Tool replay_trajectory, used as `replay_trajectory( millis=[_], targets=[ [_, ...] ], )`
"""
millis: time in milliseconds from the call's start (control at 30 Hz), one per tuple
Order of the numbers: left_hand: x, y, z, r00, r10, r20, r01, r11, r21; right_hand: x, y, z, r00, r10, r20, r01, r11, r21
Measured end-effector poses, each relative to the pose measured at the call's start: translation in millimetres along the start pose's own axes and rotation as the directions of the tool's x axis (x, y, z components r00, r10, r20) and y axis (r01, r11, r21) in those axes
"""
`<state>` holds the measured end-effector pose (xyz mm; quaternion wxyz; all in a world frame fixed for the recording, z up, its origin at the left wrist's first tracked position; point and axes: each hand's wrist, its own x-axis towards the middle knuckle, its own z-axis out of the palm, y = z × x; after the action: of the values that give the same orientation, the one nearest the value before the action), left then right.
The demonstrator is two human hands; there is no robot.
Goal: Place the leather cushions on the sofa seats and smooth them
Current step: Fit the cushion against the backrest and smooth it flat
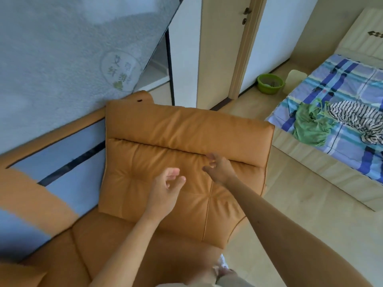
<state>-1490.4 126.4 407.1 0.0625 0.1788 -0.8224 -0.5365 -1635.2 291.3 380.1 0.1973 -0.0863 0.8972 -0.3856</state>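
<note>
A tan leather cushion [165, 141] with stitched seams lies on the right end seat of the tan leather sofa [124, 245], its far edge near the sofa's corner. My left hand [165, 191] hovers over the cushion's middle, fingers apart, holding nothing. My right hand [217, 168] reaches further in, fingers spread, at the cushion's cross seam; whether it touches the leather I cannot tell. A second tan seat surface continues toward the lower left.
A pale blue-grey mattress [62, 59] leans against the wall behind the sofa. A bed with a blue checked sheet [342, 121] and crumpled clothes stands at right. A green basin [269, 83] sits on the floor by a door. Beige floor lies between sofa and bed.
</note>
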Motion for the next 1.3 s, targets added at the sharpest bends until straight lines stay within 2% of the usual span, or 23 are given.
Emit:
replay_trajectory(
  millis=[133, 200, 400, 467, 567, 700, 767, 867, 933, 1033, 1133, 1300],
  targets=[
    [25.0, -6.3, -5.4, 0.989, -0.074, -0.129, 0.074, 0.997, -0.007, 85.3, -22.9, -26.2, 0.992, -0.091, 0.093, 0.099, 0.991, -0.089],
    [33.1, -5.5, -6.1, 0.979, -0.105, -0.173, 0.106, 0.994, -0.001, 121.2, -29.9, -41.7, 0.991, -0.112, 0.079, 0.122, 0.983, -0.136],
    [68.3, 5.1, -2.5, 0.893, -0.233, -0.386, 0.251, 0.968, -0.004, 242.1, -72.7, -63.6, 0.966, -0.225, 0.128, 0.251, 0.934, -0.254],
    [78.7, 10.0, 2.7, 0.867, -0.278, -0.414, 0.293, 0.956, -0.029, 276.2, -75.1, -64.3, 0.964, -0.215, 0.158, 0.254, 0.920, -0.298],
    [84.0, 14.5, 9.1, 0.857, -0.302, -0.418, 0.330, 0.944, -0.005, 321.2, -67.9, -58.2, 0.961, -0.162, 0.226, 0.253, 0.849, -0.465],
    [68.3, 13.7, 3.3, 0.831, -0.351, -0.431, 0.404, 0.914, 0.034, 359.8, -60.0, -40.4, 0.914, -0.011, 0.406, 0.244, 0.814, -0.528],
    [55.5, 9.8, -7.0, 0.791, -0.365, -0.491, 0.430, 0.902, 0.024, 363.0, -51.4, -26.7, 0.918, 0.026, 0.396, 0.225, 0.788, -0.573],
    [39.1, 2.9, -18.0, 0.748, -0.378, -0.546, 0.473, 0.880, 0.040, 355.6, -36.9, -12.4, 0.949, -0.149, 0.277, 0.300, 0.691, -0.658],
    [33.4, -1.5, -18.8, 0.749, -0.378, -0.544, 0.483, 0.874, 0.058, 346.7, -31.4, -8.3, 0.934, -0.259, 0.247, 0.357, 0.653, -0.668],
    [35.8, -2.9, -11.7, 0.775, -0.348, -0.527, 0.445, 0.893, 0.065, 327.6, -37.3, -3.6, 0.912, -0.309, 0.270, 0.409, 0.638, -0.652],
    [46.4, 0.9, -6.0, 0.831, -0.300, -0.469, 0.398, 0.909, 0.123, 294.7, -49.2, 0.6, 0.891, -0.328, 0.314, 0.454, 0.654, -0.605],
    [67.8, 14.6, -23.3, 0.930, -0.195, -0.310, 0.288, 0.913, 0.290, 212.2, -61.6, 5.0, 0.848, -0.453, 0.275, 0.523, 0.631, -0.573]
  ],
)
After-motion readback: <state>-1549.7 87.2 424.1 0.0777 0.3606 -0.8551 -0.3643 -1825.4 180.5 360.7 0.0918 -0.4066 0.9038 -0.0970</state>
